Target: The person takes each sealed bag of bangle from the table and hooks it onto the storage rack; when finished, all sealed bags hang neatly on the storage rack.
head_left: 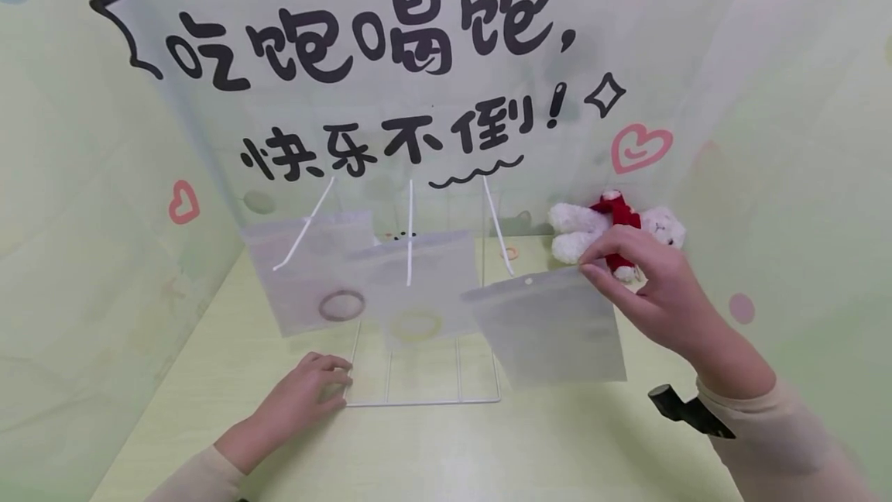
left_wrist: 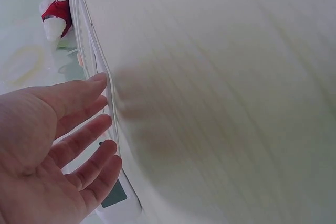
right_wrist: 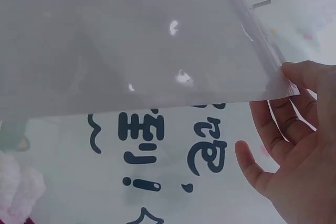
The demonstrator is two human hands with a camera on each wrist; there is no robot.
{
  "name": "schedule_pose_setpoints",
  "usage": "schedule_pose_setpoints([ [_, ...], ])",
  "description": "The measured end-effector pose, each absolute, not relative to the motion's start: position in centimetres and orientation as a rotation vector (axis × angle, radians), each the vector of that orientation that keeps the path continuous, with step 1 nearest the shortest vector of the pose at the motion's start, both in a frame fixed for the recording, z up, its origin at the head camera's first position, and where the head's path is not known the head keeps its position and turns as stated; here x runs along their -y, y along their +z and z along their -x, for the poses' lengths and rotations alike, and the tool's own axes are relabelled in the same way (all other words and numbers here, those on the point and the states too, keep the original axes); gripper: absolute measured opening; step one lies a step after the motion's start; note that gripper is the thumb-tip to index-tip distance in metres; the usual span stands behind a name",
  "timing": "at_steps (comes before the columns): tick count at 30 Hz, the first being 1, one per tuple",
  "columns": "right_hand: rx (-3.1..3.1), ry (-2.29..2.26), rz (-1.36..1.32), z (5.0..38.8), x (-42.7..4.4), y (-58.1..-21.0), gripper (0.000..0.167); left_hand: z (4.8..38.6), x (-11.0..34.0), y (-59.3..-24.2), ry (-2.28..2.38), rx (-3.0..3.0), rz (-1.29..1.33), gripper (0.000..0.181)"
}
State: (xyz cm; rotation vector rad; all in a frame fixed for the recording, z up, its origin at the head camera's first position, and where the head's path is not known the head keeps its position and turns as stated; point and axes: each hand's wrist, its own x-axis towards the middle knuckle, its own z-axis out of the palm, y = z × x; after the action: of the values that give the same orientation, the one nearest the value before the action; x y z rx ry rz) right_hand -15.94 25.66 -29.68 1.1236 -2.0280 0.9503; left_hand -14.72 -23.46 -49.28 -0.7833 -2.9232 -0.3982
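Observation:
My right hand (head_left: 662,293) pinches the top right corner of a clear plastic bag (head_left: 557,331) between thumb and fingers. The bag's small round hole lies just beside the tip of the right hook of a white wire rack (head_left: 423,404). In the right wrist view, the bag (right_wrist: 131,40) spreads out from the pinching fingertips (right_wrist: 294,74). My left hand (head_left: 300,397) rests at the left side of the rack's base, its fingers slightly bent against the wire. Two more clear bags hang at the left hook (head_left: 304,225) and middle hook (head_left: 410,231).
A dark ring (head_left: 342,305) shows at the left bag and a yellow ring (head_left: 416,324) at the middle one. Behind my right hand lies a white plush toy (head_left: 574,223) in red. A small orange ring (head_left: 512,253) lies behind the rack. Printed curtains (head_left: 446,99) enclose the table.

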Motion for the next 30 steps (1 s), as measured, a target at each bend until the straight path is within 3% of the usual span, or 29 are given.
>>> schedule_pose_setpoints([
  [3, 1.999, 0.948, -1.147, 15.6, -25.0, -29.2, 0.009, 14.7, 23.5, -49.2, -0.402, 2.923, 0.778, 0.024],
  [12, 1.969, 0.909, -1.163, 15.3, -23.7, -28.1, 0.024, 14.8, 23.6, -49.4, -0.421, 2.922, 0.795, 0.024],
  [19, 1.996, 0.873, -1.131, 16.0, -23.5, -28.0, 0.011, 14.7, 23.6, -49.3, -0.412, 2.93, 0.786, 0.024],
  [24, 2.001, 0.86, -1.117, 16.9, -23.4, -28.2, 0.024, 14.6, 23.6, -49.1, -0.417, 2.929, 0.786, 0.023],
  [30, 2.001, 0.901, -1.076, 18.0, -23.3, -28.8, 0.026, 14.6, 23.5, -49.0, -0.416, 2.932, 0.782, 0.024],
])
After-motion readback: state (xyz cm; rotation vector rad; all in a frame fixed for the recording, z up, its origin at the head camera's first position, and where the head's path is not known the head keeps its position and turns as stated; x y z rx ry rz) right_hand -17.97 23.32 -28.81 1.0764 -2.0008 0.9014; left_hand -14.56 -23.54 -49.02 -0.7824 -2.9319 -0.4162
